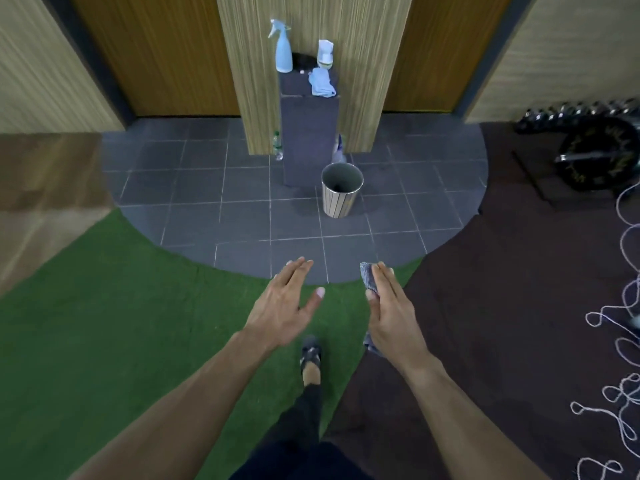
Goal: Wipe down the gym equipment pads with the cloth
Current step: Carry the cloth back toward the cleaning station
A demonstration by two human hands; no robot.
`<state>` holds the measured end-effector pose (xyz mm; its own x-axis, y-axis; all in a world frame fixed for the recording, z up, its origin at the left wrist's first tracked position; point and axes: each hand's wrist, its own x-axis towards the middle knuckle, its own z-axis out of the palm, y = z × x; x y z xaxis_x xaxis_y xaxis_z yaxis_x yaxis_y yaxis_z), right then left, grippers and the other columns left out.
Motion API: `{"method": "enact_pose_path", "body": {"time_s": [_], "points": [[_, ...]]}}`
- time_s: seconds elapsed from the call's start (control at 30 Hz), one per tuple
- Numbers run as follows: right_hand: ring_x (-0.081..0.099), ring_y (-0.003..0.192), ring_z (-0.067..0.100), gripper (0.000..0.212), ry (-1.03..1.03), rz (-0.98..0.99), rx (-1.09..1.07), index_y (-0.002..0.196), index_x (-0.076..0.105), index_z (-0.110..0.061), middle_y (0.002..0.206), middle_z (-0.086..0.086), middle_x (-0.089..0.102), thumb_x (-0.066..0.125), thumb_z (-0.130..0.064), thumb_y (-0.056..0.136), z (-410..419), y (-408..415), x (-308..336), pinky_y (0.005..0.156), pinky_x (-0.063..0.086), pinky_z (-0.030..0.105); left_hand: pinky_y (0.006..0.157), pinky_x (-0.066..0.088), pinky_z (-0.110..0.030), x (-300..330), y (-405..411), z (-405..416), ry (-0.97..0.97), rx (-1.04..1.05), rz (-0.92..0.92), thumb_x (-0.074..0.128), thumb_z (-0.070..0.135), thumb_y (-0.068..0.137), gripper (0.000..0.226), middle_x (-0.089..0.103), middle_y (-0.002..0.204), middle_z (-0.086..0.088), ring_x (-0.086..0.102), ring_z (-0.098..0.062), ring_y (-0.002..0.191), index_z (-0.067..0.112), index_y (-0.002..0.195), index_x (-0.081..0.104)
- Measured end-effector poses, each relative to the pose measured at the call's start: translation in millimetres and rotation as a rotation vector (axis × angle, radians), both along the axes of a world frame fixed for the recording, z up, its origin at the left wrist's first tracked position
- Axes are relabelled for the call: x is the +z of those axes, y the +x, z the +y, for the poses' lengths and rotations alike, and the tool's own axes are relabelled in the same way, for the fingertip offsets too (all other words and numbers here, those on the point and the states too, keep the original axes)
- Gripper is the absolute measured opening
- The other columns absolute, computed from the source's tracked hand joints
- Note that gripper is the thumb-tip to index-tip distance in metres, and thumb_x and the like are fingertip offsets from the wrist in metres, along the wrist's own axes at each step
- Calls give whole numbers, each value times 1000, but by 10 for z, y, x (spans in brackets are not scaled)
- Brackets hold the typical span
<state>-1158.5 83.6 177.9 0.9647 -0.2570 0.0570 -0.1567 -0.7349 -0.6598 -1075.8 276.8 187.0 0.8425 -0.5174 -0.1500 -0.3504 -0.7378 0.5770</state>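
Note:
My right hand (pixel 391 306) holds a grey cloth (pixel 367 277) against its palm, thumb pressed over it; part of the cloth hangs out below the wrist. My left hand (pixel 285 299) is held out beside it with fingers straight and spread, holding nothing. Both hands hover above the floor, well short of a tall dark pedestal (pixel 309 133) against a wooden pillar. On the pedestal's top stand a light blue spray bottle (pixel 283 50), a white bottle (pixel 325 53) and a folded light blue cloth (pixel 322 83). No equipment pad is visible.
A striped waste bin (pixel 341 190) stands on the grey tiles in front of the pedestal. Green turf lies to the left, dark rubber flooring to the right. Dumbbells (pixel 571 114) and a weight plate (pixel 597 157) sit at the far right, with a coiled white rope (pixel 623 341).

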Motion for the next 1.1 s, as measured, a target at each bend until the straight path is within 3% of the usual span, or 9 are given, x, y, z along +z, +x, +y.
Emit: {"method": "enact_pose_path", "body": {"time_s": [0.1,0.27,0.4,0.53,0.67,0.7,0.8,1.1], "points": [[16,147,16,48,-6,18,-34,150,29,-7,158,5,26,32,-24,105,-304,684,-24,118,15,26,118,23,-43,-118,761,-336,-4,-19,28,31,57,97,68,13,162,3,12,-17,148,22,154,15],[13,147,14,50,-33,10,-74,151,28,-8,159,4,24,33,-27,105,-839,1777,33,110,4,8,116,27,-47,-37,1965,-869,-19,-52,21,32,57,98,66,12,162,8,11,-14,148,27,154,15],[11,148,14,51,-5,7,-59,152,26,-11,159,0,21,31,-31,105,-1135,2653,74,114,12,22,118,23,-44,-5,2870,-1176,-43,-52,-10,32,56,98,66,11,162,8,7,-12,149,26,154,15],[13,147,15,52,7,9,-24,151,28,-10,158,0,23,30,-31,104,-1395,3653,-27,116,15,27,117,25,-41,-121,3776,-1418,-37,12,-6,35,54,98,65,14,162,7,10,-13,149,25,154,17],[15,145,10,48,43,35,27,151,29,-11,158,-1,24,33,-24,105,-1738,4742,-185,109,7,7,118,23,-39,-167,4654,-1664,-15,95,-5,37,53,98,65,17,161,3,13,-16,148,22,153,21],[16,146,12,47,50,30,37,150,30,-11,157,0,26,35,-20,104,-1791,4993,-186,110,9,8,117,24,-40,-156,4844,-1698,-12,109,10,37,53,98,65,17,161,4,13,-15,148,22,153,20],[17,147,19,47,47,17,116,149,31,-9,158,2,25,37,-16,103,-1932,5788,-180,116,21,30,116,26,-39,-82,5476,-1810,9,150,17,37,52,99,65,16,161,5,14,-15,148,23,154,19],[24,145,25,46,0,38,163,145,35,-1,154,12,32,40,-15,102,-2027,7925,-258,116,19,27,113,31,-41,-98,7401,-1869,18,237,4,43,44,99,61,28,157,-5,28,-24,143,13,150,28]]}}
